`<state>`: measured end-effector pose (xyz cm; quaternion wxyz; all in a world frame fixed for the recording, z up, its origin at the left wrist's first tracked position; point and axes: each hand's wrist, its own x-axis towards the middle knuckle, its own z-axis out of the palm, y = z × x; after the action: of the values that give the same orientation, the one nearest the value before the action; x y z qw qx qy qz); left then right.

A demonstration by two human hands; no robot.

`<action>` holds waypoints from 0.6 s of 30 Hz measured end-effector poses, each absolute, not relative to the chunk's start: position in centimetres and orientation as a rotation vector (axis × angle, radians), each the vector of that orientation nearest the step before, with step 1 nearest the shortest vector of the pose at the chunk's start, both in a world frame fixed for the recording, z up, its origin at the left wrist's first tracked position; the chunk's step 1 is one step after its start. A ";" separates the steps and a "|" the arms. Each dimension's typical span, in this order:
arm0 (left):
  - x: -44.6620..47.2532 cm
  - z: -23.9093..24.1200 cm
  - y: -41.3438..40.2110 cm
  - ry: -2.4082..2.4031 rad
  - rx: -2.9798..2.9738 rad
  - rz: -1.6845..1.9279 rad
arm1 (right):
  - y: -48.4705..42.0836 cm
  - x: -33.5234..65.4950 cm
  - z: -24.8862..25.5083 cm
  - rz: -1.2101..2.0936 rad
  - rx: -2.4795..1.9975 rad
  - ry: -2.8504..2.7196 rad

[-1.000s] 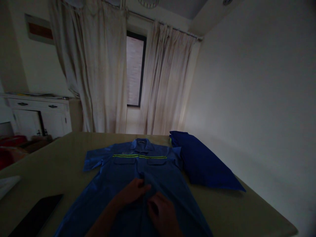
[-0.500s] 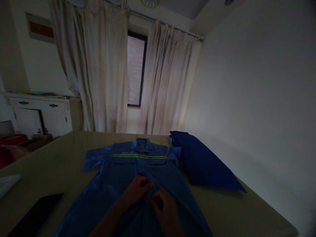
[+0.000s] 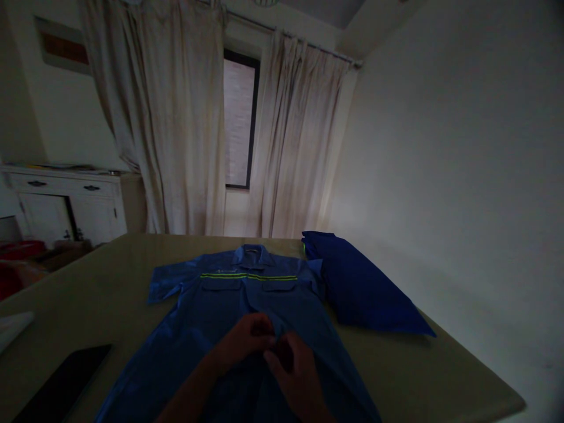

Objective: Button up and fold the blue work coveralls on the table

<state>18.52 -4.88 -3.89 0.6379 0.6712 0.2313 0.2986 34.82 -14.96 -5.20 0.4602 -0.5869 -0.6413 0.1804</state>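
Note:
A blue short-sleeved work shirt (image 3: 220, 317) lies spread out, front up, collar away from me, with yellow-green stripes across the chest above two pocket flaps. My left hand (image 3: 253, 336) pinches the front opening of the shirt below the pockets, fingers curled. Close beside it on the right, my right hand (image 3: 293, 364) is curled with thumb and fingertips at the same front edge. The fingertips of both hands nearly meet. Any button between them is too dark and small to make out.
The shirt rests on a greenish table (image 3: 118, 282). A folded dark blue cloth item (image 3: 361, 285) lies at the right, by the shirt's sleeve. A black flat object like a phone (image 3: 64, 382) and something white (image 3: 13, 326) are at the left. Behind stand curtains (image 3: 185, 129) and a white cabinet (image 3: 66, 200).
My right hand has moved slightly up and its fingers are closer to my left hand's fingertips. My left fingers have curled more. The shirt stays in place; the view has shifted slightly.

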 end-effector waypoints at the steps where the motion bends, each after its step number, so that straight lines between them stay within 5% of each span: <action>1: 18.7 -4.5 -4.7 0.563 1.529 0.685 | -14.9 34.8 -5.2 0.435 -1.453 -1.582; 11: 17.0 -0.8 -8.1 0.958 2.030 0.602 | -12.8 37.3 -6.7 0.708 -1.416 -1.001; 18: 13.2 -8.1 -14.6 0.877 2.414 0.317 | -11.5 38.0 -7.0 0.924 -1.257 -0.831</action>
<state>13.24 -14.63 -8.13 0.2735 0.8972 0.3260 0.1180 38.02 -11.50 -7.00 0.6344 -0.5497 -0.3634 0.4041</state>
